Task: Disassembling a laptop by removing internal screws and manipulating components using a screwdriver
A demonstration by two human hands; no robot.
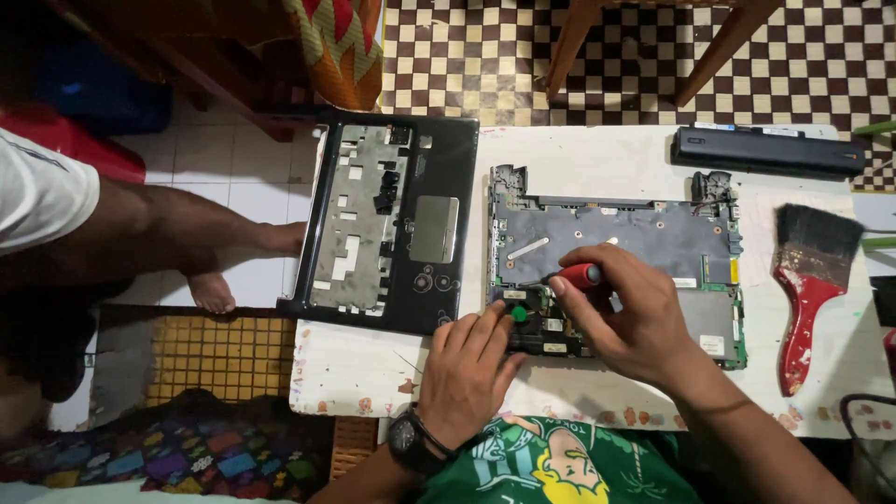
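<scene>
An opened laptop base with its grey shield and green circuit board lies on a white table. My right hand grips a red-handled screwdriver, tip down at the board's front left corner. My left hand, a black watch on its wrist, rests on the black part at that corner, fingertips by a small green spot beside the screwdriver tip.
The black palmrest cover lies upside down at the table's left edge, overhanging it. A black battery sits at the back right. A red-handled paintbrush lies to the right. Another person's bare leg and foot stand on the floor at left.
</scene>
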